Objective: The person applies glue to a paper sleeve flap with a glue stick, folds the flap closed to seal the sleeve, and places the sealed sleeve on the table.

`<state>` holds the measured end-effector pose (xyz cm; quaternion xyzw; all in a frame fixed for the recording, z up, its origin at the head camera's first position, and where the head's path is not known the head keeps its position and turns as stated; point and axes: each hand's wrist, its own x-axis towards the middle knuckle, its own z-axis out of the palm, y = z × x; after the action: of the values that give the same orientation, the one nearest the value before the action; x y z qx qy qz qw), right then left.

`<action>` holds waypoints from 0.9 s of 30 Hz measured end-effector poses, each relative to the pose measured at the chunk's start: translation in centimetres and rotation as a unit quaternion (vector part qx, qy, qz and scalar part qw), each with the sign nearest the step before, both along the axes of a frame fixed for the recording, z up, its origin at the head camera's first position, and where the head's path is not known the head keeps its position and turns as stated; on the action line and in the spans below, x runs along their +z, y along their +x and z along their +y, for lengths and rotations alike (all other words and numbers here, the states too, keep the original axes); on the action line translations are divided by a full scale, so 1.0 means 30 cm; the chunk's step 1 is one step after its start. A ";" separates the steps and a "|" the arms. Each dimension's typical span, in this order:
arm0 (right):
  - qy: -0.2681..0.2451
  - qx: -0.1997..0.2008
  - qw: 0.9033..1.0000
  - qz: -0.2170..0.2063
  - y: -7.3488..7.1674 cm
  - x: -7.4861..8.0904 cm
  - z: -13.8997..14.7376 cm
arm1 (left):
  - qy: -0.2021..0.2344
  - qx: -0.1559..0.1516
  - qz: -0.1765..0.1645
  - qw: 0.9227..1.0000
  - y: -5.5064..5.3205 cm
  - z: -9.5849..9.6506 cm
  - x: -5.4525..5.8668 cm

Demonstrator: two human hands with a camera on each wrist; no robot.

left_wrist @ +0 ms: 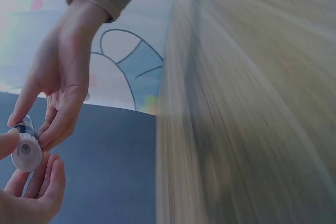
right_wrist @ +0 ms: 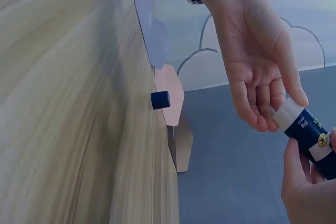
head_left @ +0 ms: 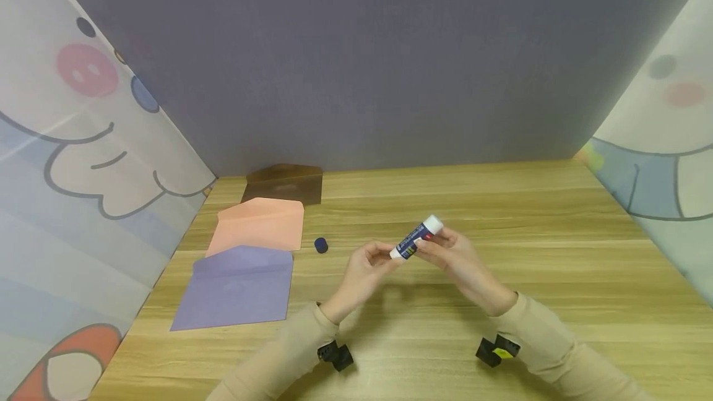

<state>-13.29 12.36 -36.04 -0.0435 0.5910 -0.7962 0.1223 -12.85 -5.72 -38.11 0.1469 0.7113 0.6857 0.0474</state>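
Note:
A glue stick (head_left: 414, 240) with a dark blue label and white ends is held tilted above the table between both hands. My right hand (head_left: 462, 268) grips its tube near the upper white end. With thumb and fingertips, my left hand (head_left: 361, 277) pinches the white base at the lower end. In the right wrist view, the left thumb and fingers touch that white base (right_wrist: 287, 114). The left wrist view shows the round base (left_wrist: 27, 153) end-on. A dark blue cap (head_left: 320, 245) stands apart on the table, left of the hands.
Three envelopes with raised flaps lie at the left: purple (head_left: 239, 293) in front, peach (head_left: 262, 228) behind it, brown (head_left: 286, 185) at the back. The wooden table (head_left: 557, 221) meets a grey back panel (head_left: 390, 79). Cartoon-printed sheets (head_left: 44, 203) flank both sides.

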 end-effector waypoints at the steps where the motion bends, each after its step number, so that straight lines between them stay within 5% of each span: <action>1: 0.001 -0.003 1.000 -0.005 -0.001 0.000 -0.002 | -0.009 0.006 0.016 1.000 0.003 0.001 0.000; 9: -0.008 -0.012 1.000 -0.005 -0.004 -0.012 -0.015 | -0.097 0.065 0.119 0.986 0.015 0.007 0.000; 12: -0.018 -0.013 1.000 -0.007 -0.002 -0.010 -0.020 | -0.119 0.076 0.143 0.980 0.032 0.012 0.033; 15: -0.030 -0.016 0.999 -0.011 -0.001 -0.009 -0.025 | -0.142 0.083 0.201 0.966 0.033 0.012 0.032; 22: -0.042 -0.015 0.999 -0.023 0.005 -0.010 -0.032 | -0.205 0.116 0.385 0.892 0.012 0.007 -0.013; 27: -0.038 -0.005 0.999 -0.031 0.008 -0.004 -0.032 | -0.238 0.129 0.458 0.847 0.010 0.007 -0.015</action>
<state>-13.06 11.40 -36.16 -0.0204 0.5562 -0.8198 0.1345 -12.56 -5.52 -38.56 0.3353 0.8062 0.3505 -0.3387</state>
